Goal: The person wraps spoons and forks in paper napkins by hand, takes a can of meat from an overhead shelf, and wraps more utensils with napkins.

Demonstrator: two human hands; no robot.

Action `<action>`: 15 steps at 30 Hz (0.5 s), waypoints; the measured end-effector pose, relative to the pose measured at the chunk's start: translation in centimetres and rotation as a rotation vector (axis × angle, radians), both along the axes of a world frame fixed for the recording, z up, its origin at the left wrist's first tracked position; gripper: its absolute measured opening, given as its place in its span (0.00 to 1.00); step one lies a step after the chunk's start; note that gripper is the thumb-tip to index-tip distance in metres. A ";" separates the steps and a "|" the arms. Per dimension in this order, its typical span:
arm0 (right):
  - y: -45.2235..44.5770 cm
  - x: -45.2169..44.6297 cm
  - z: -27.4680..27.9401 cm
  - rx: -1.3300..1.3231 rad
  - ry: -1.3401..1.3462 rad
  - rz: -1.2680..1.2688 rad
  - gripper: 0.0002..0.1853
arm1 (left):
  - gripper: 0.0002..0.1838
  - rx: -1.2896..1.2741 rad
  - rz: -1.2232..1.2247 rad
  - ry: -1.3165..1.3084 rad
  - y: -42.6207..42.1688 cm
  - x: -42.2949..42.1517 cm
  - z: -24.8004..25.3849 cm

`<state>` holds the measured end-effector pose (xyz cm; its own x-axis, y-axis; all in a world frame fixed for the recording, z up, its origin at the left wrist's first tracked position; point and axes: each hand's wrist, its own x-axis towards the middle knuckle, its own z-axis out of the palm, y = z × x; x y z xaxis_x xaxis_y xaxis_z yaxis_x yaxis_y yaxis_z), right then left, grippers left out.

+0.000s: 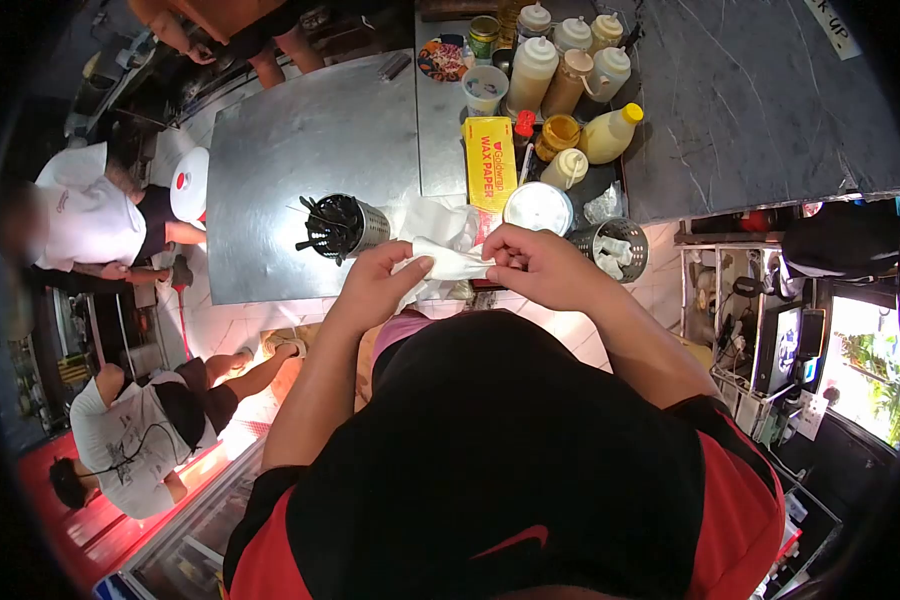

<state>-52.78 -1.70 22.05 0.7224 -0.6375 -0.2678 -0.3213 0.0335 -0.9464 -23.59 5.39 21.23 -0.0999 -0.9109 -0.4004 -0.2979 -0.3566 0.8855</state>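
A white paper napkin [452, 264], bunched and stretched lengthwise, is held between my two hands at the table's near edge. My left hand [380, 282] pinches its left end between thumb and fingers. At the right end, the fingers and thumb of my right hand [540, 266] are closed on it. Whether anything lies inside the napkin is hidden. Behind it is more crumpled white material [432, 218]. A perforated metal holder [373, 228] with black plastic cutlery [332, 224] lies tilted near my left hand. Another perforated holder [634, 262], with white wrapped bundles inside, is beyond my right hand.
On the steel table [300, 130], a yellow wax paper box [491, 160] lies behind the napkin, beside a white-lidded tub [538, 207]. Several squeeze bottles [533, 75] and a yellow-capped bottle [611, 134] stand farther back. People [105, 215] are on the left.
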 end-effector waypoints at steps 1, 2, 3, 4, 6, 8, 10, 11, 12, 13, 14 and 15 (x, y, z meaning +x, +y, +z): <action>-0.1 -0.1 0.1 -0.022 0.012 0.022 0.12 | 0.12 0.063 0.010 0.014 0.1 0.3 0.0; -0.2 -0.3 0.2 -0.043 0.024 0.043 0.13 | 0.11 0.098 0.013 0.046 0.1 0.4 -0.1; -0.2 -0.5 0.2 -0.063 0.038 0.061 0.14 | 0.10 0.135 0.018 0.076 0.1 0.5 -0.2; -0.2 -0.7 0.4 -0.072 0.044 0.075 0.15 | 0.09 0.142 0.018 0.123 0.2 0.6 -0.3; -0.1 -1.1 1.0 -0.088 0.057 0.105 0.17 | 0.09 0.142 0.003 0.154 0.4 0.7 -0.7; -0.1 -1.5 1.5 -0.069 0.068 0.125 0.18 | 0.08 0.119 -0.030 0.121 0.4 0.9 -1.3; -0.1 -1.9 2.1 -0.073 0.094 0.144 0.19 | 0.09 0.118 -0.103 0.108 0.2 1.1 -1.5; -0.1 -2.2 2.4 -0.085 0.115 0.152 0.19 | 0.10 0.118 -0.139 0.101 0.1 1.2 -1.6; 0.0 -2.4 2.6 -0.097 0.135 0.162 0.19 | 0.10 0.080 -0.153 0.144 0.0 1.4 -2.0; 0.0 -2.8 2.5 -0.076 0.124 0.140 0.18 | 0.10 0.043 -0.167 0.187 -0.1 1.5 -2.3; 0.0 -3.2 2.4 -0.056 0.112 0.118 0.18 | 0.10 0.004 -0.181 0.229 -0.3 1.7 -2.7; 0.0 -3.7 2.4 -0.037 0.100 0.095 0.17 | 0.10 0.031 -0.196 0.200 -0.5 1.9 -2.5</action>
